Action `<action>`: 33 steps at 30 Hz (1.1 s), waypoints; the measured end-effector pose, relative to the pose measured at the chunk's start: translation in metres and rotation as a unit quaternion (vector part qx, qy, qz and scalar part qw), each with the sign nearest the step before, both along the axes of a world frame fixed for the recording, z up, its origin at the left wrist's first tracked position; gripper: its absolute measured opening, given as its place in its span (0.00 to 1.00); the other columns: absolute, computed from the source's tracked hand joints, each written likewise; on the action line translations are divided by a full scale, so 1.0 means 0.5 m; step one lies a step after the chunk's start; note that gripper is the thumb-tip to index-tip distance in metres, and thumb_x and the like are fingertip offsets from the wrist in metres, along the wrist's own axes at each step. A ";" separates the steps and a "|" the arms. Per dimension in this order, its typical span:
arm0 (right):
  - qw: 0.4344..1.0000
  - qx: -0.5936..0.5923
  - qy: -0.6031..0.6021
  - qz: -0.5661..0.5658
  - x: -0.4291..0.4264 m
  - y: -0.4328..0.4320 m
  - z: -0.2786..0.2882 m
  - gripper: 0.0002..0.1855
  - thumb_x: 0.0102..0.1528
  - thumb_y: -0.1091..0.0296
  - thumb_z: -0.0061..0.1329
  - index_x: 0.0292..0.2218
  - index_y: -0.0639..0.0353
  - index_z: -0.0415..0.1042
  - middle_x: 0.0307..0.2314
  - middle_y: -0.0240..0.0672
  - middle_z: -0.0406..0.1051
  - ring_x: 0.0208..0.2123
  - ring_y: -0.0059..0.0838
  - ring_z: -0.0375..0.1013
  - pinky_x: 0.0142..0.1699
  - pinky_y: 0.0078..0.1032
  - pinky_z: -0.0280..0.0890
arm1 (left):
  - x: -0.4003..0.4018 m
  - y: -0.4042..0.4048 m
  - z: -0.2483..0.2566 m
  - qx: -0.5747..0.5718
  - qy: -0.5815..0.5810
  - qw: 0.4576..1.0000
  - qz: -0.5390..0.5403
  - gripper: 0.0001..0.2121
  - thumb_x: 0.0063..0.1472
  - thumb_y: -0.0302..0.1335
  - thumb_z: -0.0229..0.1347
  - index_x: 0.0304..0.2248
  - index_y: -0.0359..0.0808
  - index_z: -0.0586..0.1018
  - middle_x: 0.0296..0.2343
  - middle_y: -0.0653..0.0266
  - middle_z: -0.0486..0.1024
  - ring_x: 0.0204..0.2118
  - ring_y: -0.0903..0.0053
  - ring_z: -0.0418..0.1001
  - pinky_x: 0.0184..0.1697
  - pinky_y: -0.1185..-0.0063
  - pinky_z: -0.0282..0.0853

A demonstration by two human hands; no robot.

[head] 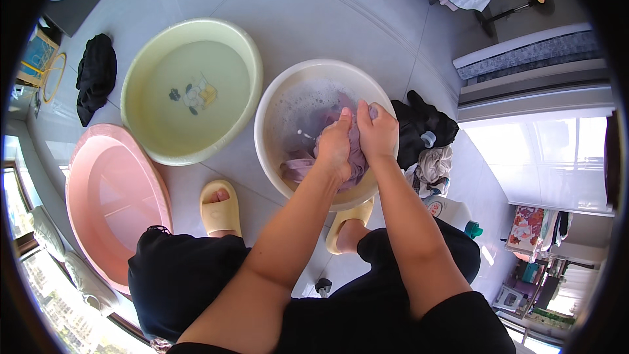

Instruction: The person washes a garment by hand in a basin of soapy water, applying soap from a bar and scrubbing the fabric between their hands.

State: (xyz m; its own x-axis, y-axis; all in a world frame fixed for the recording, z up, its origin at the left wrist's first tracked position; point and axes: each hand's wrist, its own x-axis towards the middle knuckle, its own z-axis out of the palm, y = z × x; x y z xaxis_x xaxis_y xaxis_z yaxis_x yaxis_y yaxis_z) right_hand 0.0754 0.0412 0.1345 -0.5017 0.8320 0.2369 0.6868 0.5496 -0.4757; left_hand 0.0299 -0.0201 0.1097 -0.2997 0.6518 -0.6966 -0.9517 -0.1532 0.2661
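Note:
Before me stands a white plastic basin (280, 78) with soapy, foamy water in it. A wet mauve cloth garment (298, 169) lies partly in that water. My left hand (335, 147) grips a bunched part of the cloth over the basin's right half. Close beside it, my right hand (377, 130) is closed on another fold of the same garment, near the rim. The fabric between both hands is gathered and raised a little. Its lower folds hang down into the basin, and the fingers hide some of it.
Left of the basin are a pale green basin (236, 32) holding water and a pink basin (164, 191). Dark clothes (432, 115) and light garments (435, 164) lie at right, near a white detergent bottle (449, 210). A black garment (97, 76) rests far left.

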 end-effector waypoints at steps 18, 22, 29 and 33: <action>0.998 0.060 -0.019 0.011 0.016 0.018 -0.009 0.16 0.46 0.59 0.44 0.16 0.62 0.67 0.11 0.42 0.64 0.15 0.41 0.65 0.24 0.31 0.61 | 0.017 -0.022 0.034 0.051 0.065 0.996 -0.027 0.16 0.58 0.42 0.46 0.27 0.35 0.70 0.24 0.68 0.66 0.25 0.81 0.63 0.28 0.80 0.62; 0.988 -0.144 -0.042 0.036 0.045 0.065 0.054 0.18 0.46 0.55 0.48 0.23 0.65 0.71 0.14 0.39 0.67 0.18 0.31 0.67 0.27 0.25 0.62 | -0.017 -0.042 0.082 0.052 0.045 0.996 -0.058 0.14 0.58 0.40 0.48 0.27 0.35 0.70 0.26 0.67 0.66 0.27 0.81 0.64 0.32 0.82 0.64; 0.826 -0.362 -0.318 0.293 0.115 0.057 0.194 0.21 0.41 0.58 0.55 0.30 0.69 0.72 0.21 0.31 0.70 0.26 0.17 0.67 0.33 0.17 0.61 | -0.070 -0.099 0.073 0.140 0.239 0.953 -0.120 0.15 0.53 0.39 0.55 0.20 0.35 0.71 0.17 0.71 0.65 0.20 0.86 0.62 0.25 0.86 0.62; 0.881 -0.440 -0.069 0.163 0.164 0.053 0.187 0.18 0.37 0.70 0.55 0.31 0.72 0.70 0.22 0.31 0.69 0.27 0.20 0.68 0.34 0.19 0.63 | -0.069 -0.125 0.082 0.118 0.448 0.861 -0.210 0.15 0.43 0.34 0.63 0.27 0.33 0.76 0.21 0.65 0.71 0.25 0.80 0.68 0.30 0.80 0.64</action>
